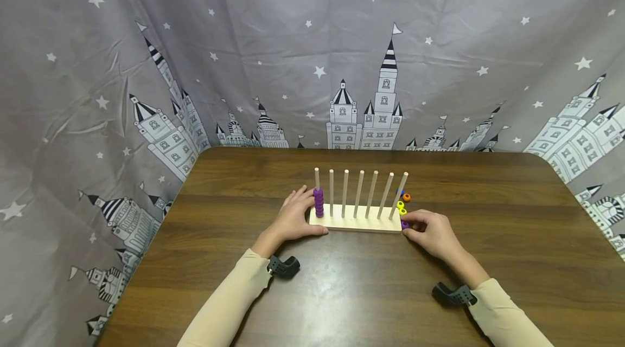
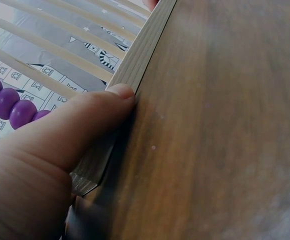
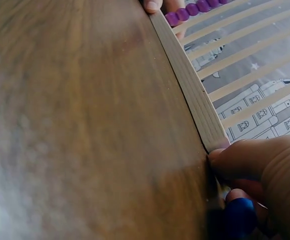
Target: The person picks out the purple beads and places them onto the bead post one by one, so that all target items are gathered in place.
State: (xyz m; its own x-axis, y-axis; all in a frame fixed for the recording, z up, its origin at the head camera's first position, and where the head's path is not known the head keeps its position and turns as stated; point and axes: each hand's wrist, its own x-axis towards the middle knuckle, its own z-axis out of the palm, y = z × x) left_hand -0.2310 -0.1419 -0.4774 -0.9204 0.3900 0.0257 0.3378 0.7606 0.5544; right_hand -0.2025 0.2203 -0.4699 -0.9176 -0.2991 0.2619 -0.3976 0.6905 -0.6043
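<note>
A wooden peg rack (image 1: 361,222) stands on the table, several upright pegs rising from its pale base. Purple beads (image 1: 319,203) are stacked on its leftmost peg. My left hand (image 1: 294,217) grips the rack's left end, thumb along the front edge and fingers behind. At the opposite end, my right hand (image 1: 432,232) pinches a purple bead (image 1: 405,225) between thumb and index finger, close against the base. The thumb (image 3: 245,155) is right at the base's front corner in the right wrist view. A blue bead (image 3: 240,217) shows beneath the curled fingers there.
Beside the rack's right end lie yellow beads (image 1: 401,207), an orange bead (image 1: 407,197) and a blue bead (image 1: 400,192), partly behind the last peg. The brown wooden table (image 1: 342,287) extends around the rack. A grey castle-print curtain (image 1: 293,54) hangs beyond its back edge.
</note>
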